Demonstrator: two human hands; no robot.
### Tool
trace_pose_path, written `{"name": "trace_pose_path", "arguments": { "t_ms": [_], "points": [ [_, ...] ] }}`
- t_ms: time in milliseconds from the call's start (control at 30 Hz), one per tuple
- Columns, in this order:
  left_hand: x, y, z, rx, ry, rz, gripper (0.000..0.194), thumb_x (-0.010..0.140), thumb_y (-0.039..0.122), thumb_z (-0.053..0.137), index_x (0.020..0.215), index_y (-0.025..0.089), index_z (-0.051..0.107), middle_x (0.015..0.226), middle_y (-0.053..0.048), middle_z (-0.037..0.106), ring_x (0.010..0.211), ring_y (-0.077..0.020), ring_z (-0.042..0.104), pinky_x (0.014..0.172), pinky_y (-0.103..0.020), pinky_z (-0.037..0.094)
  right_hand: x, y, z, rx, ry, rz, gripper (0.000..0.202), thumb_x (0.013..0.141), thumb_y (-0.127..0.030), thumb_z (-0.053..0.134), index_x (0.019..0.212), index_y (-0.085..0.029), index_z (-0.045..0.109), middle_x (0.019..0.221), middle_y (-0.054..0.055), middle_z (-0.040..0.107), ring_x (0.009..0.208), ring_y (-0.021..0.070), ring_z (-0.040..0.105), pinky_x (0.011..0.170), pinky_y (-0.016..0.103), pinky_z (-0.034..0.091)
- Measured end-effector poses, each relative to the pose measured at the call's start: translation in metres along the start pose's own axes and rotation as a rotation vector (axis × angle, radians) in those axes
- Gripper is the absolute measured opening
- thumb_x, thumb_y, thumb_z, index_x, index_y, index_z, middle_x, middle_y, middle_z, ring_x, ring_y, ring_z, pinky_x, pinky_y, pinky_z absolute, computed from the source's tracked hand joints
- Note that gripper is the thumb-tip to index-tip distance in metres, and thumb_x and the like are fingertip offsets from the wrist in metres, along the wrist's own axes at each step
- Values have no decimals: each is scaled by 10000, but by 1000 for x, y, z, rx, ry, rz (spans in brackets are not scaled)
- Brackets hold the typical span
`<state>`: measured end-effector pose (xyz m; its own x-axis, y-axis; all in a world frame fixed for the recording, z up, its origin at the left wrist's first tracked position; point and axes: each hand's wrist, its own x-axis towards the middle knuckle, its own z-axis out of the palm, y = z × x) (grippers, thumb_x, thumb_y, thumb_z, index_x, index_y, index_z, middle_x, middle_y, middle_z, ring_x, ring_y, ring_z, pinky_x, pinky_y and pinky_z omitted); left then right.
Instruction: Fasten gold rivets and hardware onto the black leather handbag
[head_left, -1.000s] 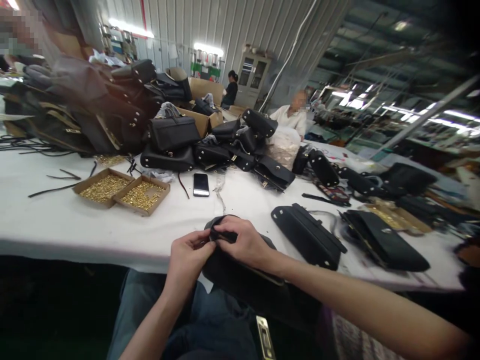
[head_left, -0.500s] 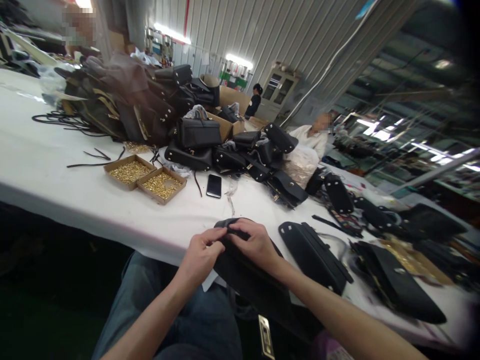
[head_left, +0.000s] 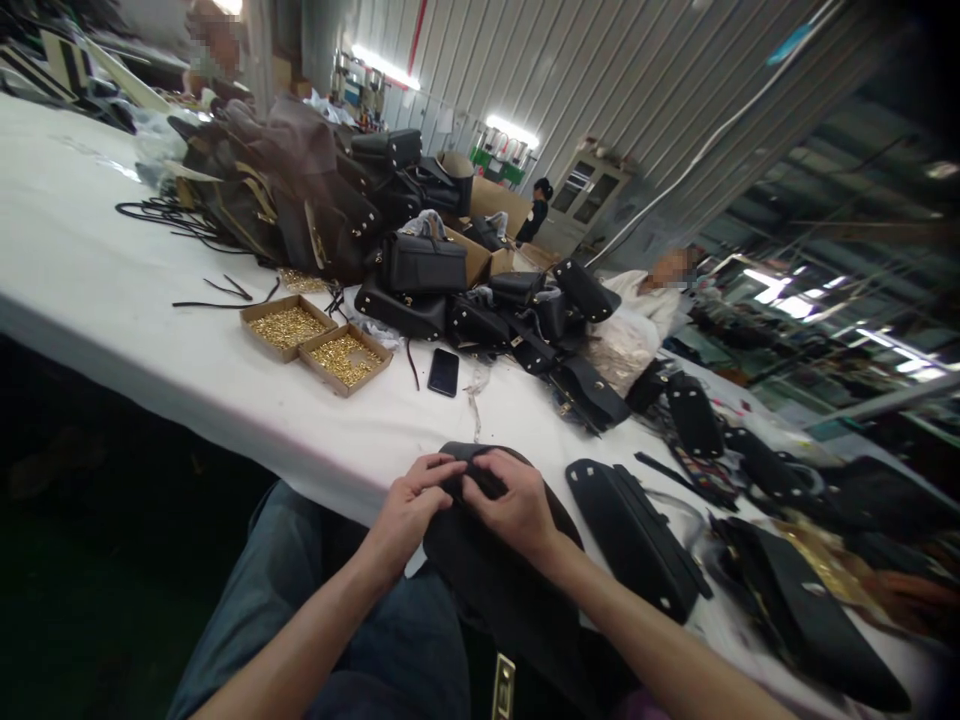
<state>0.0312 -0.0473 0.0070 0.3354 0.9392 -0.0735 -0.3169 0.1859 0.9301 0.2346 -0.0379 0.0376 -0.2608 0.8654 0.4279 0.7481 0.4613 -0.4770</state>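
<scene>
A black handbag lies across my lap and the table's front edge, its gold clasp plate hanging near the bottom of the view. At the bag's upper end my left hand pinches the edge between thumb and fingers. My right hand grips the same edge from the other side, its fingertips close to the left ones. Whether a small part sits between the fingertips is hidden. Another black handbag lies on its side just right of my right hand.
Two cardboard trays of small gold hardware stand left of a phone. Behind them is a heap of black handbags. More bags lie at the right. A person in a white top is across the table.
The view has turned slightly left, so the table's things appear farther right. Both hands keep their hold on the bag's edge, and the clasp plate has swung a little left.
</scene>
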Motion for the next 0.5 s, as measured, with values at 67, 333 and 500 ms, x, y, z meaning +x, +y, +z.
{"name": "trace_pose_path", "arguments": {
  "t_ms": [67, 333, 500],
  "points": [
    [-1, -1, 0, 2, -1, 6, 558, 803, 156, 601, 1284, 294, 848, 1569, -49, 610, 1521, -309, 502, 1301, -432, 371, -1, 0, 0, -13, -6, -23, 101, 945, -220, 749, 1044, -203, 759, 972, 87, 777, 877, 253, 734, 815, 374, 595],
    [2, -17, 2, 27, -26, 69, 540, 819, 145, 585, 1259, 300, 856, 1558, -39, 603, 1521, -301, 493, 1311, -424, 375, -9, 8, 11, -202, 26, -56, 17, 911, -188, 701, 919, -204, 701, 862, 70, 733, 795, 246, 701, 733, 357, 544],
    [2, -23, 2, 74, -23, 102, 525, 817, 147, 604, 1247, 306, 858, 1529, -44, 608, 1506, -297, 503, 1330, -431, 357, -14, 4, 9, -177, 5, -62, 36, 931, -227, 671, 904, -205, 680, 844, 68, 711, 790, 246, 687, 729, 356, 531]
  ]
}}
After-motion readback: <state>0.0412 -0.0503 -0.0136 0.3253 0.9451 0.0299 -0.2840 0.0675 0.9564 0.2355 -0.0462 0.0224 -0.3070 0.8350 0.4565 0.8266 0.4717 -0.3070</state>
